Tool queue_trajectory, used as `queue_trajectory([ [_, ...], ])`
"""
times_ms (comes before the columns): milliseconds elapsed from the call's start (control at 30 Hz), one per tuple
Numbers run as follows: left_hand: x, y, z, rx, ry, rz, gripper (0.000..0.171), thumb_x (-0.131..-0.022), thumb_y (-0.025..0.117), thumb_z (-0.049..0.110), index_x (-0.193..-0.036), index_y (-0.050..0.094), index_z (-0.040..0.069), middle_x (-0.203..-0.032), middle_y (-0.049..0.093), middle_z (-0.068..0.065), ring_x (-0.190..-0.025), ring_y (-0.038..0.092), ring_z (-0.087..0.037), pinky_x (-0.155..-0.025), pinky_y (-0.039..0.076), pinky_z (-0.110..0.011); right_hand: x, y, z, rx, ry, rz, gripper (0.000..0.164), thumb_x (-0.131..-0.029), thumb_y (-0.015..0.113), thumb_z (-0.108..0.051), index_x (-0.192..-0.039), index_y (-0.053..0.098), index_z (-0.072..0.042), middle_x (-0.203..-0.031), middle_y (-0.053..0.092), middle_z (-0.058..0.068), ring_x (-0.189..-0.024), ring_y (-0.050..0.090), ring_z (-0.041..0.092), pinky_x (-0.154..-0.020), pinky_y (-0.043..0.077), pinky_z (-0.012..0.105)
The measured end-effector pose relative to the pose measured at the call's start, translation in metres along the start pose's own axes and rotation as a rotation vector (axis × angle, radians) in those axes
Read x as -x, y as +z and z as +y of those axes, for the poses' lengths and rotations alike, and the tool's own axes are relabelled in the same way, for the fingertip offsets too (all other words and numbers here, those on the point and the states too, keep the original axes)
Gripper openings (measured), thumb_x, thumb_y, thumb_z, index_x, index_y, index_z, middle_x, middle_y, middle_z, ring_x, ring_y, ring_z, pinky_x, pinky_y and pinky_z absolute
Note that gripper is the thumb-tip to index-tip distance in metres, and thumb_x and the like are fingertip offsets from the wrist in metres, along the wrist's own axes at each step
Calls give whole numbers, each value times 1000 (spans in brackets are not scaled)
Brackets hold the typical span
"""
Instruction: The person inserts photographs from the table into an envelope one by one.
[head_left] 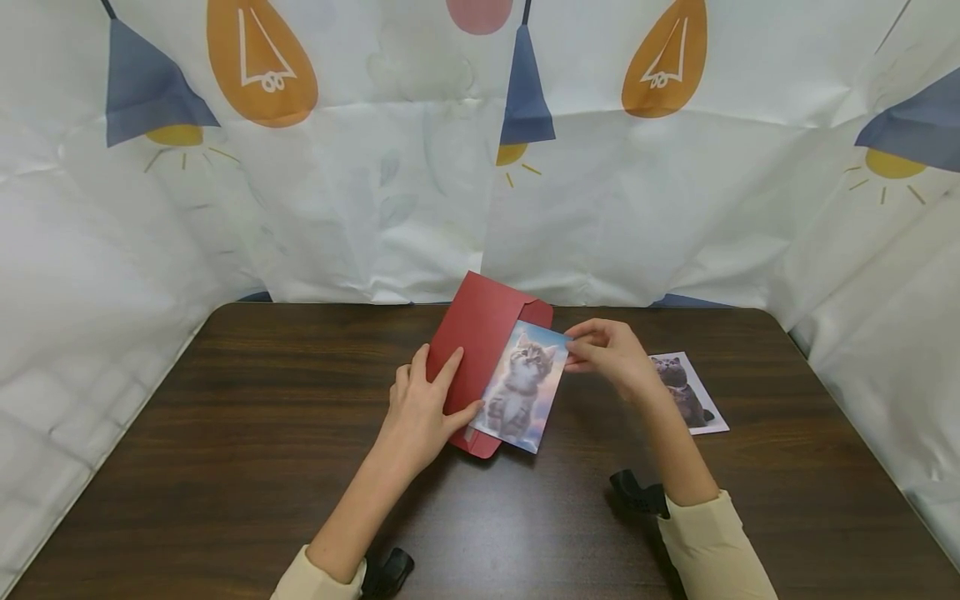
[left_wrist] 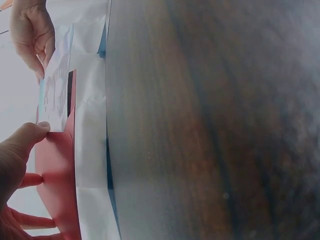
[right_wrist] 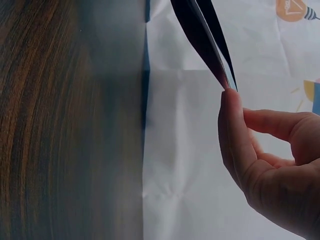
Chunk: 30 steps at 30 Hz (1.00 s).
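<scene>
A red envelope [head_left: 474, 329] lies slanted at mid-table, its flap side facing right. Against its right side is a card with a grey-and-white kitten [head_left: 519, 379]; how much of its left edge sits inside the envelope I cannot tell. My left hand [head_left: 423, 408] holds the envelope, fingers spread over its red face and thumb at the card's lower left corner. With thumb and fingers, my right hand [head_left: 611, 354] pinches the card's upper right corner. The right wrist view shows that hand [right_wrist: 270, 155] gripping the card's edge, with dark undersides above.
A second card with dark grey cats [head_left: 693, 400] lies to the right, partly behind the right forearm. The dark wooden table [head_left: 262, 433] meets a white patterned curtain [head_left: 337, 208] at its back edge. Black straps with devices [head_left: 637, 493] sit at both wrists.
</scene>
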<state>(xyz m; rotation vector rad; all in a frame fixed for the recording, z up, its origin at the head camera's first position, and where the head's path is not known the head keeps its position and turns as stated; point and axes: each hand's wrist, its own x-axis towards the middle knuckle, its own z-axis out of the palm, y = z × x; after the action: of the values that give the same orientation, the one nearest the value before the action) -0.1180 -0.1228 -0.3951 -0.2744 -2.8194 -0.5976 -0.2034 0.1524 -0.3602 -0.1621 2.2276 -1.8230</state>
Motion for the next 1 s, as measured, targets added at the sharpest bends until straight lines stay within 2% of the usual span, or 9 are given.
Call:
queue_trajectory([
  [133, 0, 0, 0, -3, 8, 6, 74, -90, 85, 35, -152, 55, 9, -151, 42, -33, -119, 49, -50, -95, 51, -61, 0, 1, 0, -10, 9, 4, 28, -104, 59, 3, -125, 57, 21, -88, 68, 8, -73, 72, 11, -79, 64, 32],
  [667, 0, -1, 1, 6, 3, 2, 77, -89, 86, 37, -153, 55, 9, -151, 41, -33, -121, 49, -50, -95, 50, -62, 2, 4, -2, -30, 9, 10, 29, -104, 59, 3, -125, 58, 23, -86, 70, 8, -72, 74, 11, -78, 64, 32],
  [1000, 2, 1, -1, -1, 56, 60, 76, -88, 87, 37, -151, 56, 8, -148, 43, -33, -115, 51, -51, -92, 52, -61, 2, 8, -3, -60, 10, 13, 29, -103, 60, 4, -124, 59, 24, -80, 73, 4, -70, 74, 11, -72, 63, 28],
])
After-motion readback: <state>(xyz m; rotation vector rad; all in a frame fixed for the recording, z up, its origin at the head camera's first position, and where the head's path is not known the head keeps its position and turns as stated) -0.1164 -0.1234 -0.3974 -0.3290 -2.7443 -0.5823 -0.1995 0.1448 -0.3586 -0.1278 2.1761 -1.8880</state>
